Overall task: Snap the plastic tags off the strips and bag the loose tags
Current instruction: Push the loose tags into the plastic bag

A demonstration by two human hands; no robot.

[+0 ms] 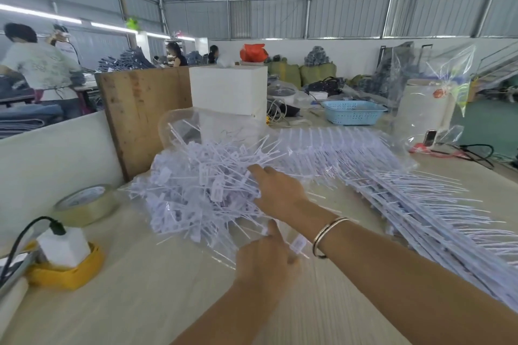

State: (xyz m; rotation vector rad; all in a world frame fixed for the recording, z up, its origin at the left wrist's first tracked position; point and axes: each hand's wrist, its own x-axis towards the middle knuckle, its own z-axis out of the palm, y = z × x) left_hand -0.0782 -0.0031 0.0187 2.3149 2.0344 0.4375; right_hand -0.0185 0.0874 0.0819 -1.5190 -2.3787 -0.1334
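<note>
On the pale table [140, 302] lies a big heap of loose tags [196, 190], white plastic pieces with thin tails, and it seems to sit inside a clear bag [179, 131] whose open mouth stands up behind the heap. The right hand [276, 190] (it wears a thin bracelet [329, 235] on the wrist) reaches across and rests flat on the heap, fingers straight and released, gripping nothing. The left hand [263, 258] is at the near edge of the heap with fingers bent; it seems to pinch the clear film or some tags there, but I cannot tell surely. To the right, the uncut strips [392, 176] lie stacked along the table. At the left stand a tape roll [87, 204] and a white adapter [63, 246].
</note>
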